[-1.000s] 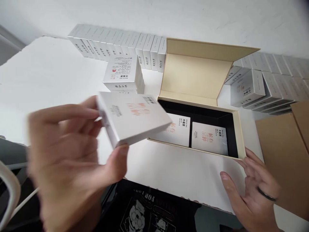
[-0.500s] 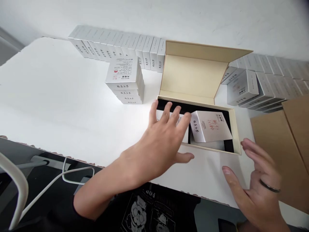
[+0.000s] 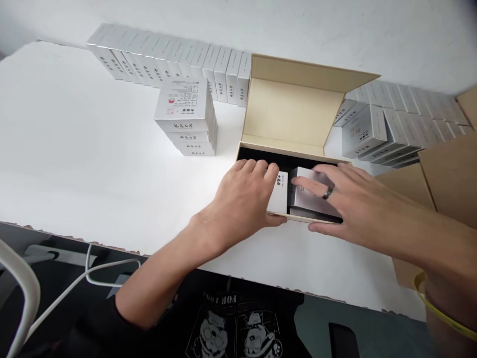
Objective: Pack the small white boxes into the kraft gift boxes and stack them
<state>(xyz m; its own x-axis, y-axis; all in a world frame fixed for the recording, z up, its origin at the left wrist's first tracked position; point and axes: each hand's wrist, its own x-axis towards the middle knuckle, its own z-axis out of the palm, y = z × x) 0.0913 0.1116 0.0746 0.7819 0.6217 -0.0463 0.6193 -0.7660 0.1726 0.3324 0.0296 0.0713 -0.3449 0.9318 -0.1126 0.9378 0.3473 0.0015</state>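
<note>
An open cream gift box [image 3: 292, 117] with a black lining stands on the table, its lid tilted back. Two small white tea boxes lie inside. My left hand [image 3: 242, 201] curls over the left tea box [image 3: 279, 191], thumb along the gift box's front wall, so its fingertips are partly hidden. On the right tea box [image 3: 307, 201] rests my right hand [image 3: 346, 191], a dark ring on one finger. Its index finger lies across the top, its other fingers bend over the far side, and its thumb is at the front wall.
A stack of white tea boxes [image 3: 184, 109] stands left of the gift box. Behind runs a row of similar boxes [image 3: 167, 59] along the wall. More boxes [image 3: 391, 129] stand at the right, beside brown cardboard [image 3: 443, 164]. The white table [image 3: 93, 164] has a rough front edge.
My right hand has moved left and up onto the right tea box, which now sits lower and straighter in the gift box. My left hand's fingers have drawn together and curled.
</note>
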